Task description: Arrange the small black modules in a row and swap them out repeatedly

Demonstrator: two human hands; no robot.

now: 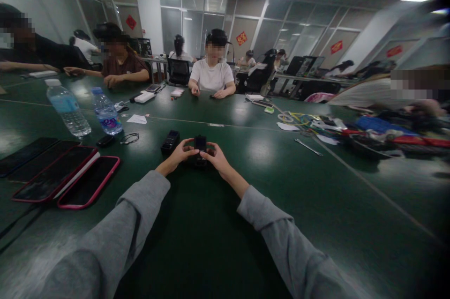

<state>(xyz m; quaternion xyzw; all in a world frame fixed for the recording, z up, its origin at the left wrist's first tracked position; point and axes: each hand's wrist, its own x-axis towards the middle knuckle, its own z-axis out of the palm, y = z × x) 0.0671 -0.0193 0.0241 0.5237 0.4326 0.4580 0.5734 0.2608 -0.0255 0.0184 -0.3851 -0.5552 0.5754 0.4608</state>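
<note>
- Green table (pixel 197 242): surface is exposed between both forearms and rightward toward the cable pile.
- Cable pile (pixel 386 137): the far right is bounded by it, well apart from the hands.
- Phones (pixel 58 172): the left side is bounded by their row.
- Left hand (pixel 184 153), right hand (pixel 216 157): fingers and thumbs are closed on opposite side edges of the small black device.
- Second black device (pixel 171 141): placed just beside the left hand, outward.
- Small black device (pixel 200 142): held between both hands; table contact cannot be determined.

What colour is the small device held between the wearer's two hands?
The small device is black, as seen in the head view.
</note>
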